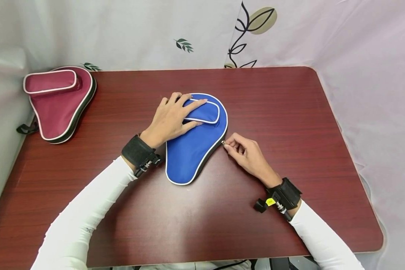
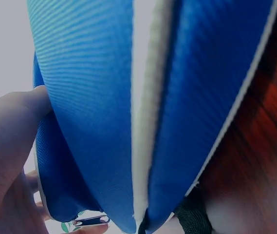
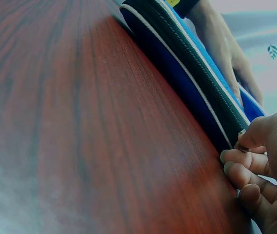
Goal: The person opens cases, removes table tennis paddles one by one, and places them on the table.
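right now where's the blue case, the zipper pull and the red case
blue case [image 1: 189, 157]: head view, lower narrow part of its top face
zipper pull [image 1: 223, 142]: head view, metal tab at right fingertips
red case [image 1: 59, 108]: head view, centre panel

Blue case [image 1: 195, 150] woven cloth; table [image 1: 273, 112] glossy woodgrain.

A blue case [image 1: 192, 150] shaped like a paddle lies flat on the table near its middle, its rounded head pointing away and its narrow handle end towards the person. White piping runs round its edge, and a small raised pocket [image 1: 204, 111], also piped in white, sits on top. A black zip [image 3: 201, 78] runs along its side, its pull [image 1: 223, 142] at the right edge.
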Demonstrator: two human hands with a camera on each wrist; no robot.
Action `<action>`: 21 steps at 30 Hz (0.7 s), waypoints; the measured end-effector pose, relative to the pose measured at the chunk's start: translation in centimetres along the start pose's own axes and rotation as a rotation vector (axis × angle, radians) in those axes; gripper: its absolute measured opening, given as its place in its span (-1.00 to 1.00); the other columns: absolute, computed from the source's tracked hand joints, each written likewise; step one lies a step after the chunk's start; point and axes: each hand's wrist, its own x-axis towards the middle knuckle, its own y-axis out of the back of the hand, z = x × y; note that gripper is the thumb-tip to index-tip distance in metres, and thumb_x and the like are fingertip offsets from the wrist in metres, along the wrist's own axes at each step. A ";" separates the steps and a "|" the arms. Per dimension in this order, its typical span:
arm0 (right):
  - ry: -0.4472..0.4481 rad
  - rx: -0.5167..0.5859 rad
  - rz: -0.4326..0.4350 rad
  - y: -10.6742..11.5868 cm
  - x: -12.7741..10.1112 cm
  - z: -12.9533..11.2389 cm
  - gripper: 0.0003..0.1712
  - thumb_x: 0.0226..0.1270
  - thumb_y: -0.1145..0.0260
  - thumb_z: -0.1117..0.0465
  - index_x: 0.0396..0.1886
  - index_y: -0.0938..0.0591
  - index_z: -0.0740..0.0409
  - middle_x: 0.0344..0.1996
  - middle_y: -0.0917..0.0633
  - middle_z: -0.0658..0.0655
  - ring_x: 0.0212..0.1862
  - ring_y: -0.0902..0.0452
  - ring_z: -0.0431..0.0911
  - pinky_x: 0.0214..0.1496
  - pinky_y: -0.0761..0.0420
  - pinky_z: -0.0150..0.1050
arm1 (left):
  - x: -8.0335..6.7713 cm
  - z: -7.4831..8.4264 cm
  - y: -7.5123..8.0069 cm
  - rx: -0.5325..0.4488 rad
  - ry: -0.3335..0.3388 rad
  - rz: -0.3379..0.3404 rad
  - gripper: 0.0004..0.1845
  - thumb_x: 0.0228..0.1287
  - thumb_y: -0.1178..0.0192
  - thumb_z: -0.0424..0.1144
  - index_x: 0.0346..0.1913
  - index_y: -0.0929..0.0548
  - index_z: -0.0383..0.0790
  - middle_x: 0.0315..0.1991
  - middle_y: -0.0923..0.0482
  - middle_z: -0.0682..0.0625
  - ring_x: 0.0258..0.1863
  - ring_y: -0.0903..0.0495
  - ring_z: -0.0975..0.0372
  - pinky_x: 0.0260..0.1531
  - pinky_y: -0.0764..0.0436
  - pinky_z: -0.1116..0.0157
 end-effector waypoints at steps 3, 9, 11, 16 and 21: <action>-0.001 0.001 0.002 0.0 0.0 0.0 -0.94 0.41 -0.32 0.38 -0.29 -0.65 0.29 -0.54 -0.66 0.21 -0.61 -0.44 -0.01 -0.57 -0.40 -0.30 | 0.0 0.1 0.0 0.003 0.007 0.002 -0.30 0.37 -0.20 0.25 0.52 -0.35 0.25 0.39 -0.39 -0.15 0.28 -0.34 -0.08 -0.10 -0.40 -0.05; 0.002 -0.005 -0.002 -0.1 0.0 0.0 -0.95 0.41 -0.32 0.38 -0.27 -0.65 0.31 -0.53 -0.67 0.20 -0.59 -0.45 -0.02 -0.56 -0.40 -0.33 | 0.1 0.1 -0.2 0.011 0.028 0.019 -0.30 0.37 -0.18 0.28 0.52 -0.34 0.26 0.36 -0.42 -0.15 0.27 -0.36 -0.09 -0.11 -0.41 -0.05; 0.000 -0.002 -0.005 -0.1 0.0 0.2 -0.95 0.41 -0.32 0.39 -0.27 -0.66 0.32 -0.53 -0.67 0.20 -0.59 -0.45 -0.02 -0.56 -0.40 -0.33 | 0.1 0.2 -0.3 0.013 0.033 0.028 -0.31 0.37 -0.18 0.28 0.51 -0.35 0.26 0.36 -0.42 -0.16 0.26 -0.37 -0.10 -0.12 -0.41 -0.05; -0.004 -0.008 -0.013 -0.6 -0.2 2.0 -0.97 0.37 -0.35 0.41 -0.24 -0.69 0.31 -0.53 -0.67 0.15 -0.59 -0.44 -0.01 -0.56 -0.39 -0.30 | 0.2 0.3 -0.3 0.021 0.055 0.048 -0.31 0.38 -0.17 0.27 0.51 -0.36 0.22 0.34 -0.44 -0.18 0.22 -0.38 -0.09 -0.13 -0.41 -0.05; 0.003 -0.017 -0.015 -0.9 -0.3 3.5 -0.95 0.36 -0.39 0.36 -0.21 -0.72 0.23 -0.51 -0.66 0.01 -0.58 -0.44 -0.11 -0.56 -0.39 -0.33 | 0.3 0.3 -0.4 0.031 0.074 0.042 -0.31 0.39 -0.15 0.28 0.52 -0.35 0.22 0.33 -0.43 -0.17 0.21 -0.38 -0.08 -0.13 -0.41 -0.04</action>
